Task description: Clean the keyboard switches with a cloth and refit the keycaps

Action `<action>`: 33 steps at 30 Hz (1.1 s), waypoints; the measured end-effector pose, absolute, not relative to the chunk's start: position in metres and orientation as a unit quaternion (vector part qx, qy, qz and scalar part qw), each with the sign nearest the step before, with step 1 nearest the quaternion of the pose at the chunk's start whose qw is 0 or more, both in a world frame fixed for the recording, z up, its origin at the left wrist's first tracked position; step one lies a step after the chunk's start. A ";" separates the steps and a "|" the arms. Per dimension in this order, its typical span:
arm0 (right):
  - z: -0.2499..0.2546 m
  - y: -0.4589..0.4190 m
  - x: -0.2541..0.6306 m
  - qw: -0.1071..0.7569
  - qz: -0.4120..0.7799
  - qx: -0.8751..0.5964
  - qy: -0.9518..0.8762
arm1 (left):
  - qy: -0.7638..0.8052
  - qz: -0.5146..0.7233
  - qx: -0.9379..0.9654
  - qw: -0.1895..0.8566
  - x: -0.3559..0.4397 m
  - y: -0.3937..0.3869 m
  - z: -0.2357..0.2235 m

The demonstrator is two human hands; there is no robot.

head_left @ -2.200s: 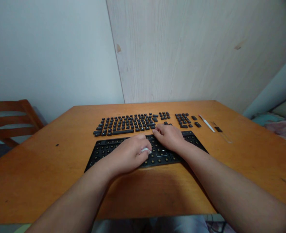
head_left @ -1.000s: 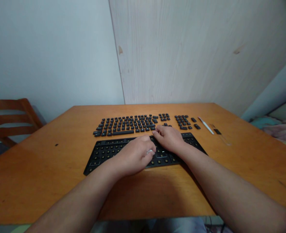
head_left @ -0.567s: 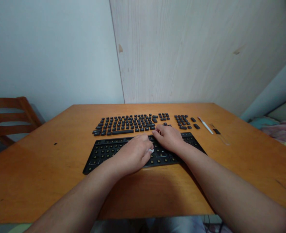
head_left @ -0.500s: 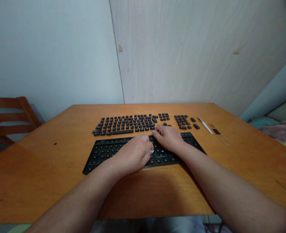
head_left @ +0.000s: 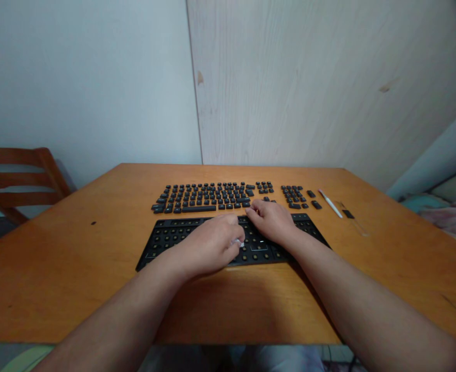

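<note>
A black keyboard (head_left: 173,235) with its keycaps off lies across the table before me, its small round key posts showing in rows. My left hand (head_left: 216,243) is closed over its middle; a bit of crumpled white tissue (head_left: 238,242) sticks out between thumb and fingers. Just right of it, my right hand (head_left: 272,219) rests on the keyboard with its fingers curled at the far edge. Most of those fingertips are hidden. Behind the keyboard, loose black keycaps (head_left: 208,195) are laid out in keyboard order, with a long space bar (head_left: 199,209) at the front.
Right of the keycaps lie a slim white brush-like tool (head_left: 331,204) and a thin wire tool with a black middle (head_left: 347,213). A tiny dark piece (head_left: 93,223) lies on the wooden table (head_left: 57,279) at left. A wooden chair (head_left: 22,175) stands beyond the left edge.
My left hand makes small shifts right and back left over the keyboard with the white tissue in it. My right hand stays in place. The whole view shifts slightly.
</note>
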State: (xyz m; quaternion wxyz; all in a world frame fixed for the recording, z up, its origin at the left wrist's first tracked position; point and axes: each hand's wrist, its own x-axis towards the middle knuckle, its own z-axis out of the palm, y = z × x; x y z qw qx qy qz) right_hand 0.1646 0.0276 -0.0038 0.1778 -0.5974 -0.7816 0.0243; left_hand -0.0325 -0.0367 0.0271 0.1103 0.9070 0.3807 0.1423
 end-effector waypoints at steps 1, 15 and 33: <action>-0.004 0.028 0.165 0.177 0.024 -0.598 -0.781 | 0.375 0.130 0.912 0.104 -0.032 -0.037 0.028; -0.003 0.028 0.165 0.162 0.018 -0.600 -0.783 | 0.349 0.106 0.923 0.125 -0.026 -0.046 0.035; -0.004 0.028 0.165 0.170 0.016 -0.595 -0.785 | 0.344 0.089 0.930 0.097 -0.025 -0.044 0.032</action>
